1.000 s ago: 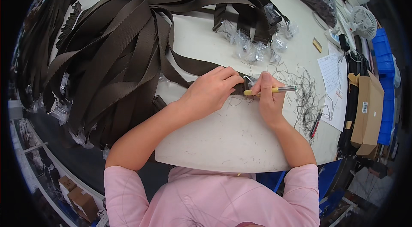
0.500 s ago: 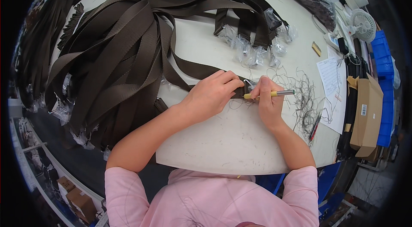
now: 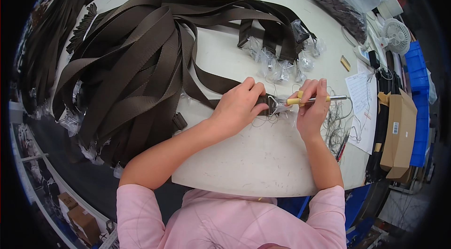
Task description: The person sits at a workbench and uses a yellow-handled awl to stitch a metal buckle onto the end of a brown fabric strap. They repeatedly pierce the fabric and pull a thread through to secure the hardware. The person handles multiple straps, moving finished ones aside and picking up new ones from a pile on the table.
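Clearly, your left hand pinching a dark brown webbing strap right of the strap pile, your right hand grasping a yellow-handled pen-shaped tool, farther right of that pile

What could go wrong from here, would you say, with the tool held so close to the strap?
The yellow-and-silver tool in the right hand points toward the left hand, so a slip might poke it. The tool's yellow end is also close to the clear plastic wrap by the dark strap, which could snag or tear. The loose threads beside the right hand might catch on it.
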Available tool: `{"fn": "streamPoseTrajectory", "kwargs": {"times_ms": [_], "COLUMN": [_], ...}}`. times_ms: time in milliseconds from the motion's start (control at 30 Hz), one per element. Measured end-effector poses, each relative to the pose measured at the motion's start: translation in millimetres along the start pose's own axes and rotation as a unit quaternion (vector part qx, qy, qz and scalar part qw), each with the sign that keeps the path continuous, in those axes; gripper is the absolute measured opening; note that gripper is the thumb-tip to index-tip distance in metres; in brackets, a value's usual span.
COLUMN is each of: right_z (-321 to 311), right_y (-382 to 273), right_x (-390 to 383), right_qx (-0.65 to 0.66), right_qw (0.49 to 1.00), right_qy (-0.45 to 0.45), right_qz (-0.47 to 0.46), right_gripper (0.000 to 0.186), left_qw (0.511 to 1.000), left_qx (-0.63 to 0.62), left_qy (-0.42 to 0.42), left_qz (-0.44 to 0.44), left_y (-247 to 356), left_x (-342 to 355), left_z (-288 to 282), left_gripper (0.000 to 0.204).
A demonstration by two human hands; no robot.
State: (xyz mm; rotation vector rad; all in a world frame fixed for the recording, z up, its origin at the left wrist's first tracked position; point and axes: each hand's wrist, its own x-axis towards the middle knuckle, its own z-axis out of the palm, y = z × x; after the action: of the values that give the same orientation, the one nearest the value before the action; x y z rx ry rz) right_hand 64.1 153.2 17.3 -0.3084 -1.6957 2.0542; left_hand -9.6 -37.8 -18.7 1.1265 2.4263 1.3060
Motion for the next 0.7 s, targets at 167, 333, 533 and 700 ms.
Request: {"fn": "streamPoseTrajectory", "kwargs": {"times_ms": [167,333,533,700], "right_z": [-4.6,-3.5,-5.2,-9.1], "right_y": [15.7,13.8,14.3,16.9], "right_x": [-5.0,-4.5,0.9,1.1], "right_qx": [-0.128,-0.125,-0.116,-0.103], "right_qw": [0.991,0.991,0.992,0.994], "right_qy": [-0.046,-0.036,-0.014,-0.005], "right_qz": [0.009,0.027,0.039,0.044], "right_gripper": [0.057,0.057,0.060,0.060], "left_qw": [1.000,0.999,0.996,0.995], "left_qx": [-0.019,0.021,0.056,0.067], "left_qy": [0.012,-0.019,-0.042,-0.025], "left_qz": [0.009,0.038,0.050,0.067], "left_y": [-3.2,12.4,9.6,10.7], "left_x": [0.5,-6.0,-4.3,1.5], "left_z": [-5.8,-16.0,-11.4,-7.6], "left_gripper": [0.015,0.030,0.033,0.021]}}
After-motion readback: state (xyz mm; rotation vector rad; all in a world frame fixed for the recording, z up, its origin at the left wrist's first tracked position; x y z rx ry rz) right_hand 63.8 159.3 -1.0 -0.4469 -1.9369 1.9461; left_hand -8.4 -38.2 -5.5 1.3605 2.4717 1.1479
